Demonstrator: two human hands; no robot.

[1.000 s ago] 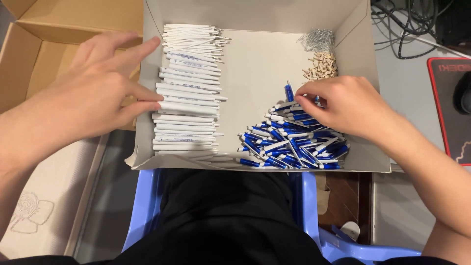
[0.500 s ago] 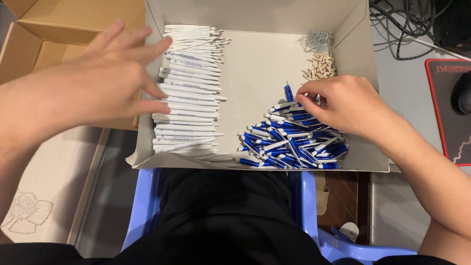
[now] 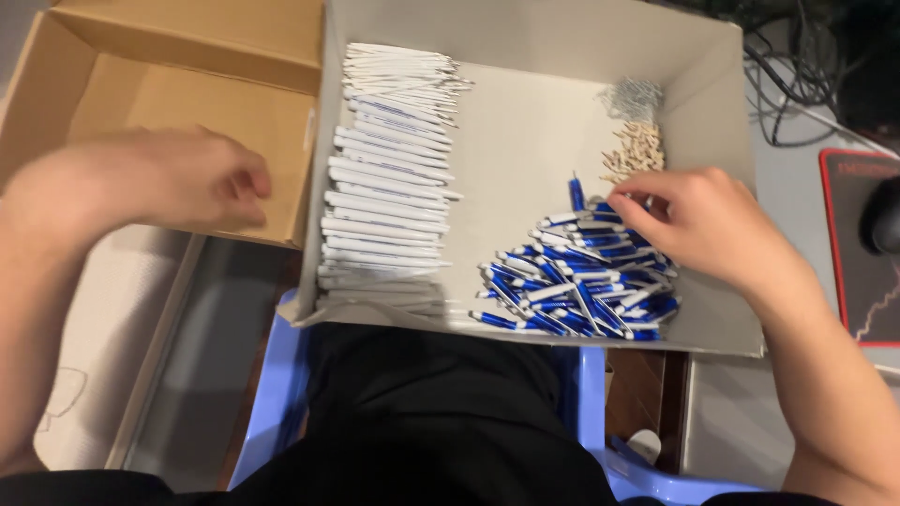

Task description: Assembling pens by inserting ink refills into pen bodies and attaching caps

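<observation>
A grey cardboard tray (image 3: 525,37) rests on my lap. A row of white pen barrels (image 3: 384,187) lies stacked along its left side. A heap of blue and white pen parts (image 3: 572,286) fills its near right corner. My right hand (image 3: 712,230) rests on top of that heap, fingertips pinched at its upper edge; what they hold is hidden. My left hand (image 3: 159,178) is blurred, hovering over the brown cardboard box (image 3: 178,66) to the left of the tray, fingers curled, apparently with nothing in it.
A small pile of metal springs (image 3: 630,94) and a pile of tan small parts (image 3: 637,150) sit in the tray's far right corner. Cables (image 3: 806,75), a red-edged mat (image 3: 858,244) and a dark mouse (image 3: 881,215) lie at right. A blue plastic stool (image 3: 281,394) is under me.
My left hand has pulled away leftward from the white barrels to over the brown box and curled its fingers. My right hand has stayed on the blue heap.
</observation>
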